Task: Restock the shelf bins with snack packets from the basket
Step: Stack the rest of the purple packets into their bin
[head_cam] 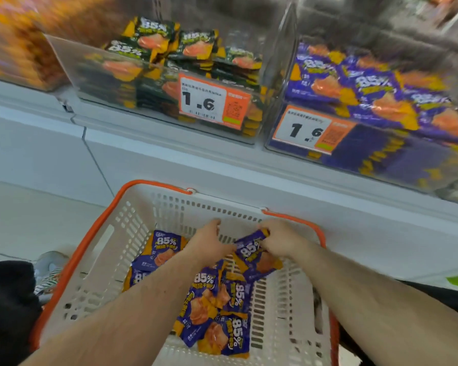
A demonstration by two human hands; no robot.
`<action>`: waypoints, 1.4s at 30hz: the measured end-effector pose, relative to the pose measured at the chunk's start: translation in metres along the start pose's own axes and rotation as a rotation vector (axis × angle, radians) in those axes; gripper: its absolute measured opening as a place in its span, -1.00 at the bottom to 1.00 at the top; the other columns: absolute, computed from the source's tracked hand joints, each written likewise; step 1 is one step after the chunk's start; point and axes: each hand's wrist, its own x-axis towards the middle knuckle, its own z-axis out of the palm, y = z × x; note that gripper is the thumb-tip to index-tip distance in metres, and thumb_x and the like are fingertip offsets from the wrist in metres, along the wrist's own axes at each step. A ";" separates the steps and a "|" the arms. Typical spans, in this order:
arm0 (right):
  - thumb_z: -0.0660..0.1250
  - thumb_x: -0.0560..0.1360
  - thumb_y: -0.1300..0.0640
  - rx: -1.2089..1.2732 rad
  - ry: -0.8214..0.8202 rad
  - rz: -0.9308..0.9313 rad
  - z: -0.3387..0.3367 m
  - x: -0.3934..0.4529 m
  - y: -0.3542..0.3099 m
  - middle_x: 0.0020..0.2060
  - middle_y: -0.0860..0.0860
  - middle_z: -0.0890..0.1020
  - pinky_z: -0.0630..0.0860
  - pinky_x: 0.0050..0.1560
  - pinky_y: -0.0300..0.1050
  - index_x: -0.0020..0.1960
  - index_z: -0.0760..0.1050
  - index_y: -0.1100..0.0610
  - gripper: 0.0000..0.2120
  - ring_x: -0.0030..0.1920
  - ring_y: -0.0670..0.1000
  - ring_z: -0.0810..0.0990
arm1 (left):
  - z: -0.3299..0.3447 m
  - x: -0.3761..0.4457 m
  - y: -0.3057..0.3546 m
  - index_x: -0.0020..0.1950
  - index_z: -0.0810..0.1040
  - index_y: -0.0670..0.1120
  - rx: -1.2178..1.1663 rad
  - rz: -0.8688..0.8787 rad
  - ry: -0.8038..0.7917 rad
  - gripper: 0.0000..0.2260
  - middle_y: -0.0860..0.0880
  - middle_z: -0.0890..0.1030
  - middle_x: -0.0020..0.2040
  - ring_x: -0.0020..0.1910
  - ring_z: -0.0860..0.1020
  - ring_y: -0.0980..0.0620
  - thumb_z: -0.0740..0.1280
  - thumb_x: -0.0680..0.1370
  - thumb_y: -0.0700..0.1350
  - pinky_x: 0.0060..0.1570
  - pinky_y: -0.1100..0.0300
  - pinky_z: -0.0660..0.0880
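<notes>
A white basket with an orange rim stands below the shelf and holds several purple snack packets. My right hand pinches one purple packet by its top edge, lifted above the pile. My left hand reaches in beside it with fingers extended, touching that packet's left side. On the shelf above, a clear bin of purple packets stands at the right, and a clear bin of dark green packets stands at the centre.
Price tags reading 1.6 hang on the bin fronts. A blurred orange-filled bin is at the upper left. The white shelf ledge juts out over the basket. A shoe shows at the left.
</notes>
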 end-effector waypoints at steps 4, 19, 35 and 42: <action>0.38 0.43 0.34 0.079 0.111 -0.120 -0.054 -0.030 -0.042 -0.25 -0.01 0.55 0.43 -0.25 -0.21 -0.19 0.51 0.04 -0.79 -0.19 -0.02 0.50 | -0.009 -0.018 0.026 0.33 0.42 -0.01 -0.305 0.152 0.077 -0.59 0.05 0.58 0.19 0.05 0.59 0.10 0.43 0.52 -0.07 -0.08 0.19 0.56; 0.33 0.44 0.51 0.609 0.571 -0.417 -0.132 -0.153 -0.100 -0.16 0.02 0.62 0.56 -0.14 -0.18 -0.12 0.44 0.05 -0.65 -0.19 -0.02 0.62 | -0.072 -0.089 0.161 0.02 0.60 -0.06 -0.711 0.561 0.292 -0.84 -0.06 0.72 -0.11 -0.15 0.69 -0.05 0.37 0.54 -0.31 -0.20 0.04 0.60; 0.21 0.53 0.43 0.903 0.793 -0.191 -0.294 -0.075 -0.139 -0.22 0.05 0.52 0.46 -0.27 -0.18 0.16 0.50 0.22 -0.73 -0.23 0.01 0.49 | -0.119 -0.017 0.239 0.49 0.29 0.14 0.311 0.605 0.707 -0.61 0.03 0.47 0.38 0.30 0.47 -0.03 0.12 0.65 0.10 0.15 0.05 0.43; 0.25 0.58 0.23 0.630 0.712 -0.066 -0.308 -0.006 -0.156 0.04 0.07 0.56 0.56 -0.22 -0.29 0.26 0.51 0.23 -0.73 -0.10 -0.01 0.57 | -0.112 -0.010 0.232 0.51 0.19 0.26 0.418 0.581 0.881 -0.59 0.04 0.62 0.11 0.06 0.58 -0.01 0.01 0.65 0.17 -0.15 0.13 0.44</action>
